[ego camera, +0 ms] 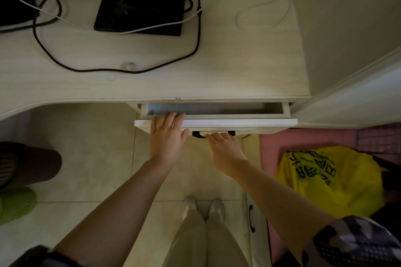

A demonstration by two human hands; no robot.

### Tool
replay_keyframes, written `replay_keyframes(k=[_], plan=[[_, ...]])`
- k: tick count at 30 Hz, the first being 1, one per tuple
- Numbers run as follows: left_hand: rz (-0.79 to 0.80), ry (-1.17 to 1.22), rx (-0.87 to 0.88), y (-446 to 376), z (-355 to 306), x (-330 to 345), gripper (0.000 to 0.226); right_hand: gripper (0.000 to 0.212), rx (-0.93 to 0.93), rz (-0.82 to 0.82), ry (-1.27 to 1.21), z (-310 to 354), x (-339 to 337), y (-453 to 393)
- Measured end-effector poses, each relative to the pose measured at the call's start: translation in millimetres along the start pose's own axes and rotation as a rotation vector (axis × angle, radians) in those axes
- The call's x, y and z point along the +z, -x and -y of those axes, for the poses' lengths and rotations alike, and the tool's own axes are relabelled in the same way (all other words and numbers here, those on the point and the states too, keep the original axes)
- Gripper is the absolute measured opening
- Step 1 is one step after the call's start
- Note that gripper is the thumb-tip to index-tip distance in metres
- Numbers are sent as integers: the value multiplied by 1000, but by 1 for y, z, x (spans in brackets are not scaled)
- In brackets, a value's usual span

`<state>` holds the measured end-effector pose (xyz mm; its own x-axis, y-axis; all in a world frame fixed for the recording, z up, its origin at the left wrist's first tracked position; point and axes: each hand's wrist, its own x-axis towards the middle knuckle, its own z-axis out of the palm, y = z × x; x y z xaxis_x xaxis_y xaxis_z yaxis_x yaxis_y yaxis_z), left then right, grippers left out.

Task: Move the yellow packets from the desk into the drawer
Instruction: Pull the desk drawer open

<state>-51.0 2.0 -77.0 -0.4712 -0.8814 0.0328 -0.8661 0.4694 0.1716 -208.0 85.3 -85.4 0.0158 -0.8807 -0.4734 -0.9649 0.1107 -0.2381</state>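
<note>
Curling under the black drawer handle (213,134), the right hand (225,154) grips it; the left hand (167,134) rests flat-fingered on the drawer (217,122) front, barely open. Likely closing or opening. No yellow packets show on the desk (152,80); the interior is shadowed.

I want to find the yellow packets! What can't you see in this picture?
- Head view: most of the drawer inside is hidden under the desk edge; only a dim strip shows, and no packets can be made out.
- The black handle is mostly covered by the right hand, so its grip is unclear.
- Left hand fingertips dip behind the drawer front.
- The yellow bag's contents are hidden.
</note>
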Motion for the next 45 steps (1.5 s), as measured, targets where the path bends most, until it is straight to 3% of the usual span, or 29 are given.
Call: replay_keyframes(k=[8, 22, 45], plan=[[-59, -9, -9, 57, -5, 3, 37, 61, -50, 38, -86, 8, 23, 48], [70, 11, -68, 162, -22, -8, 37, 65, -45, 178, -156, 28, 72, 130], [255, 65, -157, 204, -44, -30, 35, 61, -47, 351, -181, 36, 76, 171]])
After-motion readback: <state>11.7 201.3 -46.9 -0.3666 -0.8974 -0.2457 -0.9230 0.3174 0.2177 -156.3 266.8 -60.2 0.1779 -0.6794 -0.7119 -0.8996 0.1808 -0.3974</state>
